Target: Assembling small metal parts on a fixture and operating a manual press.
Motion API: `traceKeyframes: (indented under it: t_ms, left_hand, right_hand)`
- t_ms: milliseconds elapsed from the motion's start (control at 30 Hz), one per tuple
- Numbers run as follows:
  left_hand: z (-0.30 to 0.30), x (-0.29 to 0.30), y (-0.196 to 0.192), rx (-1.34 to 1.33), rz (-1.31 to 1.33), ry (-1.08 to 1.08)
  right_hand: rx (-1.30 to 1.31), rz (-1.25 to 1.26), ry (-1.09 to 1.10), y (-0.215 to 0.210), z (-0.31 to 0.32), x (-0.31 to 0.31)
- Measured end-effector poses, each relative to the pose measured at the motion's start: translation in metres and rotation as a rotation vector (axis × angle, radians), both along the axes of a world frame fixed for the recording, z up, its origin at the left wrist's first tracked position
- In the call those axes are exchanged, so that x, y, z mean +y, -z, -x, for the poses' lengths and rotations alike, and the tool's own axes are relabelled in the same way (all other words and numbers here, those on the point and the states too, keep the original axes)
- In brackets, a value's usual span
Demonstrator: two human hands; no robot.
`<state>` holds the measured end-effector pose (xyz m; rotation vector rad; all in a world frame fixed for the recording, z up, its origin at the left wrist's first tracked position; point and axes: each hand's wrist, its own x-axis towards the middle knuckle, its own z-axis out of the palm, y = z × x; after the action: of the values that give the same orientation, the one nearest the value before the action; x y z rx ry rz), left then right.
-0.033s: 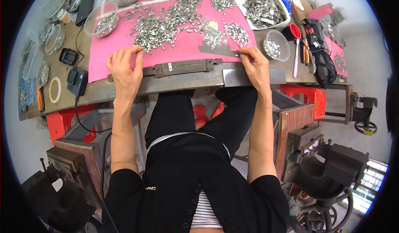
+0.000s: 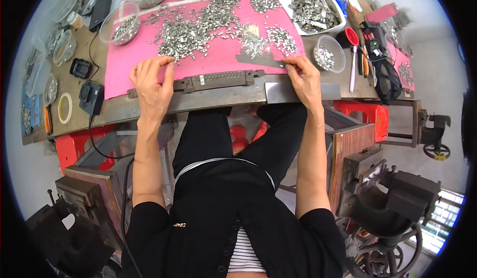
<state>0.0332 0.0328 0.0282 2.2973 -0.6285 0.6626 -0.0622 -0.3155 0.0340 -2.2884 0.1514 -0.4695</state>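
A brown counter (image 2: 218, 97) bears a pink mat (image 2: 211, 64) across its middle. Directly on the counter's left lie a black charger (image 2: 92, 98) and a tape roll (image 2: 70, 108); on its right, a clear bowl (image 2: 340, 63). A metal bar (image 2: 221, 81) and a flat metal plate (image 2: 281, 93) lie near the front edge.

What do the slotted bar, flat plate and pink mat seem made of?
Slotted bar: probably metal, dull brown-grey, from its even, machined-looking notches. Flat plate: likely bare steel, given its smooth grey sheen. Pink mat: perhaps foam or rubber, uncertain; matte, without glare.
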Motion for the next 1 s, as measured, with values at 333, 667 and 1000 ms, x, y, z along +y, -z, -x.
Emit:
traceKeyframes:
  t_ms: [333,667,1000]
  left_hand:
    - [0.021,-0.033,0.016,0.015,0.135,0.153]
    - [0.024,-0.033,0.023,0.02,0.145,0.164]
    - [0.024,-0.031,0.02,-0.003,0.105,0.219]
  right_hand:
    - [-0.04,0.131,0.015,0.004,-0.004,0.006]
    - [-0.159,0.041,-0.065,-0.011,-0.004,0.039]
    - [-0.246,0.056,-0.128,0.021,-0.009,0.091]
